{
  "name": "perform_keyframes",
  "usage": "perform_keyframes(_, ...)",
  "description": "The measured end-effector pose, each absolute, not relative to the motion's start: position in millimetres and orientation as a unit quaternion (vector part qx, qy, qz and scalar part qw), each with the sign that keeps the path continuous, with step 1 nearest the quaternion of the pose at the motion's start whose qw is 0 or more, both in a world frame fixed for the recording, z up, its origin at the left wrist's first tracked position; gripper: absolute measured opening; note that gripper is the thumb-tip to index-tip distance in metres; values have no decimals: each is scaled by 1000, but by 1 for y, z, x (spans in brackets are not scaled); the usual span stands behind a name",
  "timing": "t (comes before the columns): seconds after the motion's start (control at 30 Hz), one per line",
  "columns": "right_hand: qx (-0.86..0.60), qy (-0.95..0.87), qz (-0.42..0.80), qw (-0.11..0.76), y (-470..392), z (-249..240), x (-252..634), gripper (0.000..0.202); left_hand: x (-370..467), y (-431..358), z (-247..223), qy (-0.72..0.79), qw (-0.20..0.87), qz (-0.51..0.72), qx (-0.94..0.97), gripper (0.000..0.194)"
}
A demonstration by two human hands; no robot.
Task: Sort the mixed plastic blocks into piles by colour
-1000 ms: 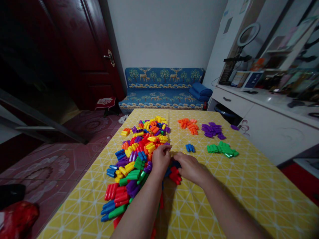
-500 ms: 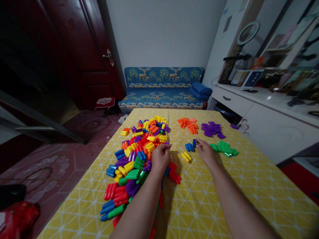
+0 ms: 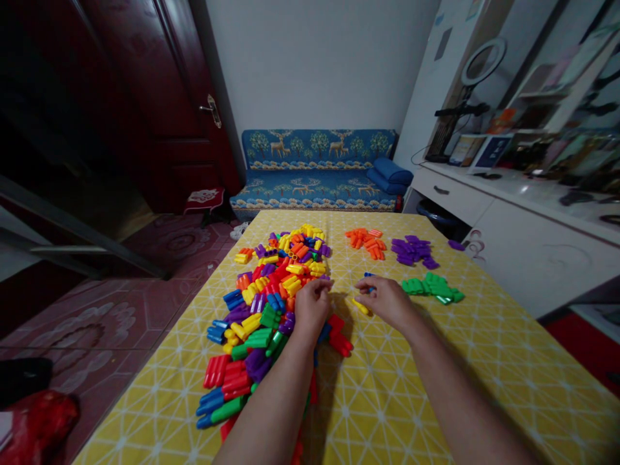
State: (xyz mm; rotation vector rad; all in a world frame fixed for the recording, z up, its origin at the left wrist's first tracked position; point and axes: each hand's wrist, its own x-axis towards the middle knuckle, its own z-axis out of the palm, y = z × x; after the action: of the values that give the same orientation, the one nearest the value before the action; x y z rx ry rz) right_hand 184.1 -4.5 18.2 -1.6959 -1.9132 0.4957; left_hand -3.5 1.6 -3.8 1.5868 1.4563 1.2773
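Observation:
My left hand (image 3: 312, 306) rests at the right edge of a heap of mixed plastic building blocks (image 3: 259, 338), its fingers loosely curled and a little apart. No block shows in it. Over the middle of the table is my right hand (image 3: 387, 301), thumb and fingers apart, with nothing visible between them. Beneath and beside it lie a yellow block (image 3: 361, 307) and blue blocks (image 3: 369, 276), both partly hidden by the hand. Green blocks (image 3: 433, 287) form a group just right of that hand. Red blocks (image 3: 340, 336) lie close to my left wrist.
Farther back on the yellow patterned tablecloth (image 3: 387, 400) are a group of orange blocks (image 3: 365, 241) and one of purple blocks (image 3: 411, 250). A blue sofa (image 3: 320, 171) stands behind the table. To the right is a white dresser (image 3: 533, 232).
My right hand has moved left from the blue blocks, and its fingers have spread. It now covers part of the blue and yellow blocks. My left hand stays in place.

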Motion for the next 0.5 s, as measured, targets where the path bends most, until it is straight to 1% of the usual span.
perform_keyframes(0.07, -576, -753, 205, 241, -14, 25, 167, 22, -3, 1, -4, 546, 318, 490, 601, 30)
perform_keyframes(0.17, -502, -816, 221, 179, -32, 32, 140, 22, -4, 1, -3, 542, 328, 495, 595, 29)
perform_keyframes(0.23, -494, -836, 194, 139, -42, 34, 125, 27, -4, 0, -2, 541, 337, 498, 588, 30)
perform_keyframes(0.3, -511, -836, 161, 117, -47, 32, 115, 35, -5, 0, -1, 538, 345, 502, 583, 29)
perform_keyframes(0.33, -519, -833, 151, 115, -48, 31, 113, 38, -5, 0, 0, 536, 349, 504, 580, 28)
perform_keyframes(0.4, -527, -825, 155, 135, -45, 27, 113, 39, -5, 1, 0, 532, 357, 514, 570, 26)
perform_keyframes(0.5, -543, -782, 222, 209, -33, 20, 123, 29, -5, 1, 0, 522, 374, 538, 546, 21)
